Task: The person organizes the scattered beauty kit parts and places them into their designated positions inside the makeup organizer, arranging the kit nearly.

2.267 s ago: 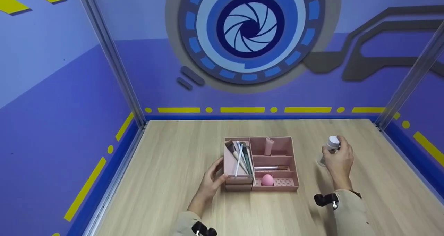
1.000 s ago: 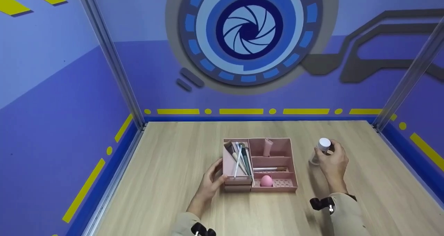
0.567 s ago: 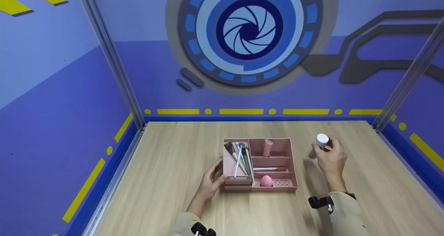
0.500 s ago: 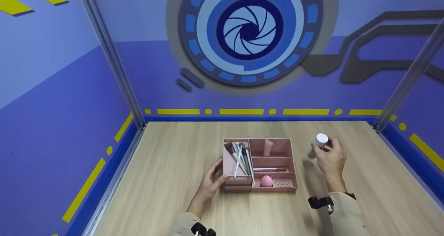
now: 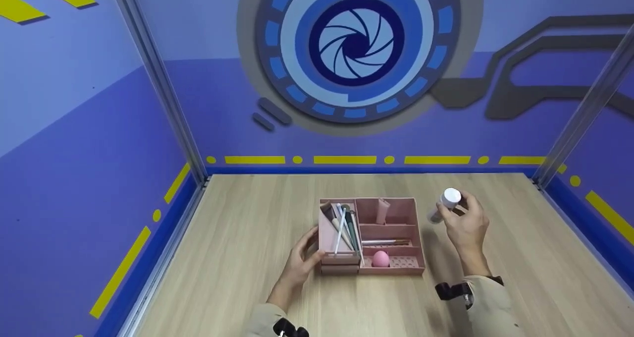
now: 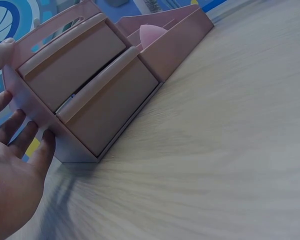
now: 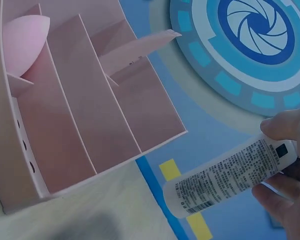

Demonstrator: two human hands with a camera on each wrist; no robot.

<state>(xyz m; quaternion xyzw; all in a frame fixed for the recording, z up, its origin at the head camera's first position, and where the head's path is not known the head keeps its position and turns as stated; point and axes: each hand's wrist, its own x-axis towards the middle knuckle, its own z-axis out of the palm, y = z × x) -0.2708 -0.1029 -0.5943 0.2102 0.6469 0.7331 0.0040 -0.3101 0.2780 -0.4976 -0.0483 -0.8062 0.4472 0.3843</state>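
Note:
My right hand (image 5: 467,226) grips a small white bottle (image 7: 225,175) by its white-capped end (image 5: 451,196). The bottle is tilted in the air just right of a pink makeup organizer (image 5: 422,248), its printed label facing the right wrist camera. My left hand (image 5: 296,264) rests against the organizer's left side, fingertips on the wall and thumb at the top front edge. Makeup brushes (image 5: 342,228) lie on the organizer's left top, above two drawers (image 6: 107,100). In its right compartments are a pink tube (image 5: 383,211), slim pens or brushes (image 5: 386,241) and a pink makeup sponge (image 5: 380,258).
The organizer stands near the middle of a light wooden table (image 5: 237,228). Blue and purple panels enclose the table at the back and sides, with metal posts (image 5: 168,89) at the corners.
My right hand has lifted the bottle and carried it left toward the organizer, tilting it more. The left hand and the organizer have stayed in place.

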